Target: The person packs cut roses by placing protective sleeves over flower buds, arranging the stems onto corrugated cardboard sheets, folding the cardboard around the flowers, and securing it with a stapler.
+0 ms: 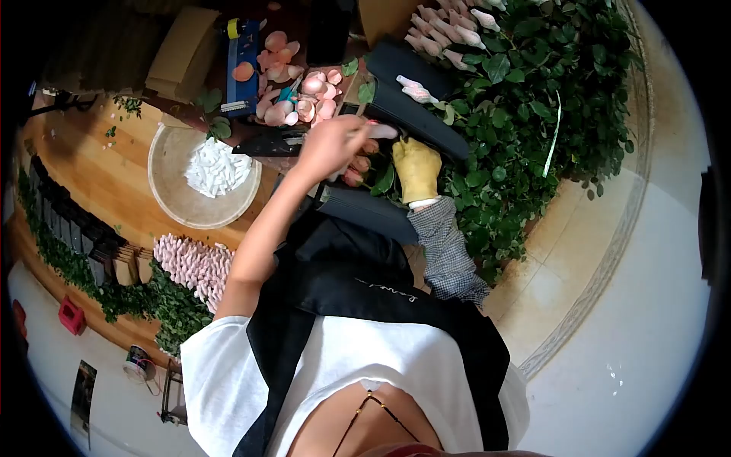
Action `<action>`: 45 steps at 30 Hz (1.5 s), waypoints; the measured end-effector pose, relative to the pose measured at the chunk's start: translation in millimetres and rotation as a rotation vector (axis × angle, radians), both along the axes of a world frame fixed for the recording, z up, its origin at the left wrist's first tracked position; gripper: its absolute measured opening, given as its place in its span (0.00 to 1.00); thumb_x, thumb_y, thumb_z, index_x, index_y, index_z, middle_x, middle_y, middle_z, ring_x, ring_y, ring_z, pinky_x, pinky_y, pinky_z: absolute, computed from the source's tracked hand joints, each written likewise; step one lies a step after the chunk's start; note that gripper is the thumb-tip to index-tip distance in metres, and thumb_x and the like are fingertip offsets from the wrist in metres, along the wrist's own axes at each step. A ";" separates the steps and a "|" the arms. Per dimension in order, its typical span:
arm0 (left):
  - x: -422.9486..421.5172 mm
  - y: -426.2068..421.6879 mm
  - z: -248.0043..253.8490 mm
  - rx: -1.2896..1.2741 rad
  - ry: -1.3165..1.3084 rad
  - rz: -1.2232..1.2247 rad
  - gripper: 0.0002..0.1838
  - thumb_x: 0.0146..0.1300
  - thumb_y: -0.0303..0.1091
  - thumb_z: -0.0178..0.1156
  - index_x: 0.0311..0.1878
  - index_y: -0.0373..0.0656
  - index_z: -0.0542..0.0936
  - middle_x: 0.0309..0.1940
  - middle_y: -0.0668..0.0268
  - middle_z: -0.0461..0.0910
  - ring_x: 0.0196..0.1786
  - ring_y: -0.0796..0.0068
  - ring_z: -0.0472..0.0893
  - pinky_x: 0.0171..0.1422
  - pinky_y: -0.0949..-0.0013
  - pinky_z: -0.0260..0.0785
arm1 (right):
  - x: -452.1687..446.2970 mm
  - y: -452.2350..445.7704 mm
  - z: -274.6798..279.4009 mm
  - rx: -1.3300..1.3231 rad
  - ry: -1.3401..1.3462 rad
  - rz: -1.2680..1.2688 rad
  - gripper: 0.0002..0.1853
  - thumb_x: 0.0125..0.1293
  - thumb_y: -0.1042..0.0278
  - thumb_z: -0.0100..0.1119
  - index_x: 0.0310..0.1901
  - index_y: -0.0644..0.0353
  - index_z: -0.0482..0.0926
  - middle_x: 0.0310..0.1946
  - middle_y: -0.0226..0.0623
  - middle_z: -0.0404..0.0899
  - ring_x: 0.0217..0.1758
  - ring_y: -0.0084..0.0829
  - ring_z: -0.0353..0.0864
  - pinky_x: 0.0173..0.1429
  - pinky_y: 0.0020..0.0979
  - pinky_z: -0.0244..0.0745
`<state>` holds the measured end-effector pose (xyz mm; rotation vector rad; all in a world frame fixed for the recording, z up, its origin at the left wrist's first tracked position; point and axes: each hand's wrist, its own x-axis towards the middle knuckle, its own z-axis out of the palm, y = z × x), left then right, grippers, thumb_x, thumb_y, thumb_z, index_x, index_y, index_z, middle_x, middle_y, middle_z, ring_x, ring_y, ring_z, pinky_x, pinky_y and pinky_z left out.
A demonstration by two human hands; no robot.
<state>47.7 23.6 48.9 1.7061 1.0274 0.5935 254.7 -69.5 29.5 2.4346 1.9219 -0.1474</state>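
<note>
Wooden surface (pixel 126 179) with a bowl (pixel 169 183); left hand (pixel 332 146) pinches a pale bud sleeve (pixel 384 132), apparently needing a gentle grip; right hand (pixel 416 169), gloved, curls closed, its hold unclear.

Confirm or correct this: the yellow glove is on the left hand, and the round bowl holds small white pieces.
Wrong hand: the head view shows the yellow glove on the right hand, while the left hand is bare. The round bowl does hold small white pieces.
</note>
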 end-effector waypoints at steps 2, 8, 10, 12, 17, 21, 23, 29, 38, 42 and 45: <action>-56.7 -6.2 -3.0 -0.073 -0.088 0.263 0.13 0.70 0.39 0.61 0.41 0.36 0.83 0.29 0.56 0.83 0.33 0.70 0.83 0.41 0.62 0.74 | -0.4 1.9 -0.7 0.027 0.012 0.005 0.13 0.66 0.56 0.60 0.45 0.51 0.86 0.37 0.42 0.87 0.41 0.49 0.86 0.51 0.49 0.80; -291.8 -29.7 -43.5 -0.207 0.477 0.582 0.38 0.62 0.52 0.73 0.67 0.36 0.73 0.56 0.45 0.79 0.60 0.52 0.79 0.63 0.57 0.72 | 8.7 -10.3 62.9 0.006 0.388 0.205 0.18 0.65 0.70 0.69 0.57 0.58 0.83 0.31 0.44 0.83 0.34 0.45 0.84 0.39 0.43 0.78; -282.7 -30.6 -13.3 -0.046 0.734 0.597 0.41 0.62 0.53 0.73 0.70 0.36 0.71 0.58 0.43 0.78 0.62 0.48 0.78 0.64 0.56 0.73 | -4.5 -10.0 96.7 -0.003 0.477 0.234 0.20 0.63 0.70 0.70 0.57 0.58 0.82 0.32 0.44 0.84 0.34 0.43 0.84 0.40 0.42 0.78; -254.2 -25.3 -23.1 -0.073 0.582 0.540 0.31 0.67 0.49 0.69 0.64 0.35 0.77 0.52 0.47 0.83 0.56 0.53 0.83 0.60 0.58 0.75 | -24.2 -8.6 102.6 -0.060 0.541 0.237 0.20 0.62 0.70 0.70 0.56 0.56 0.83 0.32 0.42 0.85 0.34 0.44 0.85 0.40 0.43 0.78; -83.0 -17.7 3.0 -0.370 0.212 0.101 0.14 0.70 0.39 0.61 0.43 0.38 0.87 0.28 0.55 0.86 0.32 0.61 0.86 0.41 0.63 0.76 | -48.1 -3.1 23.3 -0.428 0.114 0.195 0.13 0.62 0.57 0.66 0.33 0.58 0.79 0.29 0.44 0.85 0.37 0.45 0.87 0.42 0.45 0.80; -42.1 -23.0 -12.9 -0.189 0.194 -0.067 0.10 0.67 0.34 0.64 0.46 0.39 0.87 0.38 0.52 0.87 0.40 0.52 0.87 0.46 0.61 0.79 | -38.1 -10.2 33.5 -0.236 0.232 0.288 0.12 0.60 0.59 0.67 0.34 0.58 0.80 0.29 0.42 0.84 0.35 0.44 0.85 0.41 0.43 0.80; -40.7 -22.3 -12.2 -0.178 0.197 -0.074 0.10 0.68 0.32 0.64 0.47 0.38 0.87 0.39 0.53 0.88 0.40 0.56 0.88 0.47 0.63 0.79 | -22.8 -9.3 43.0 -0.231 0.418 0.268 0.10 0.60 0.60 0.68 0.35 0.57 0.82 0.28 0.40 0.84 0.33 0.44 0.85 0.39 0.44 0.78; -35.5 -24.3 11.6 -0.690 -0.244 -0.200 0.11 0.71 0.24 0.62 0.53 0.31 0.82 0.39 0.63 0.89 0.44 0.78 0.87 0.53 0.71 0.78 | -9.0 -32.9 52.4 -0.200 0.801 0.080 0.15 0.61 0.68 0.67 0.51 0.56 0.85 0.33 0.40 0.84 0.38 0.43 0.83 0.49 0.44 0.75; -19.4 -19.0 48.3 -0.419 -0.191 -0.337 0.17 0.63 0.23 0.67 0.55 0.36 0.82 0.46 0.58 0.86 0.50 0.67 0.87 0.56 0.67 0.78 | -14.4 -36.5 75.0 -0.212 0.841 -0.105 0.17 0.63 0.68 0.69 0.54 0.58 0.85 0.42 0.40 0.87 0.45 0.42 0.84 0.57 0.40 0.76; -5.6 -26.1 43.8 -0.191 -0.207 -0.344 0.18 0.61 0.32 0.72 0.54 0.44 0.83 0.50 0.60 0.82 0.53 0.59 0.84 0.55 0.62 0.78 | -12.2 -38.9 76.3 -0.124 0.855 -0.141 0.15 0.64 0.70 0.70 0.53 0.60 0.85 0.41 0.39 0.87 0.44 0.38 0.85 0.52 0.37 0.79; 5.5 -28.6 43.8 -0.077 -0.128 -0.329 0.18 0.62 0.36 0.72 0.54 0.45 0.84 0.48 0.59 0.82 0.50 0.54 0.83 0.54 0.61 0.77 | -16.4 -32.0 95.5 -0.192 0.921 -0.243 0.14 0.65 0.73 0.68 0.52 0.62 0.85 0.38 0.37 0.86 0.37 0.30 0.85 0.43 0.31 0.80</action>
